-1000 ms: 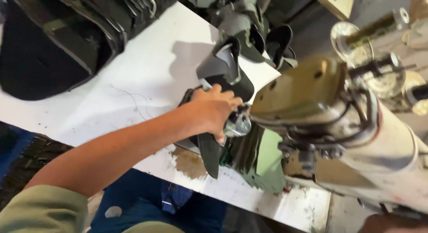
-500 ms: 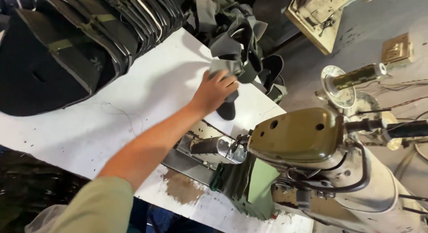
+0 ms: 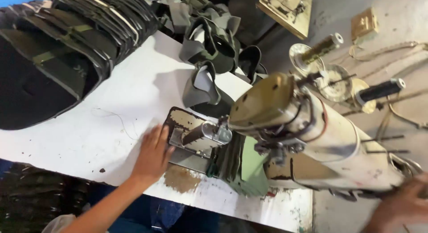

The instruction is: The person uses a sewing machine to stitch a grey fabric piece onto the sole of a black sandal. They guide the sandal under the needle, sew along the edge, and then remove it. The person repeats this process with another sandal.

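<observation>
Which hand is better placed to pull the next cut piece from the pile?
Probably left. The left hand lies flat on the table, nearer the pile; the right hand is behind the sewing machine.

A white worktable [image 3: 89,139], scuffed and rust-stained along its near edge, is seen across the left and middle. A grey concrete floor [image 3: 401,19] is shown at the far right. Soft, even light is cast from above, with faint shadows.
</observation>
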